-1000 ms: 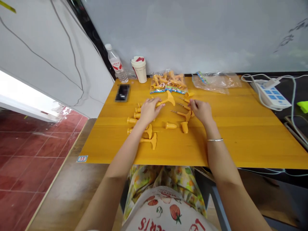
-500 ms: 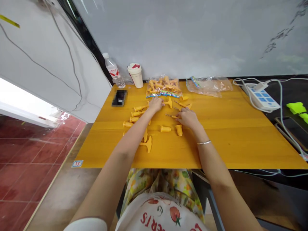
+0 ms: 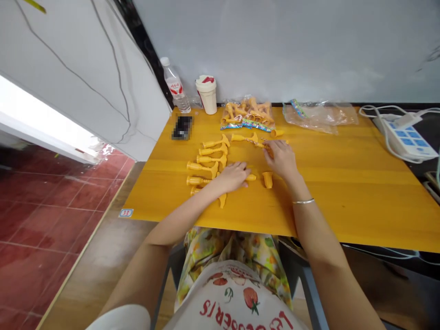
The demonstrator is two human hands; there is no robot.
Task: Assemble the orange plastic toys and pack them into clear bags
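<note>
The left hand [image 3: 232, 178] lies palm down on the wooden table [image 3: 347, 201], its fingers open and flat, with the tips just beside a small yellow plastic cap [image 3: 252, 177]. The right hand [image 3: 280, 158] has its fingers bent and pinched around a yellow plastic handle [image 3: 270, 152] with a thin screw tip pointing left. A row of matching yellow handles [image 3: 209, 158] lies left of the hands, and another cap [image 3: 267, 179] stands upright just below the right hand. A plastic bag of yellow pieces [image 3: 246, 114] sits at the back of the table, near a water bottle [image 3: 175, 85] and a paper cup [image 3: 206, 94]
</note>
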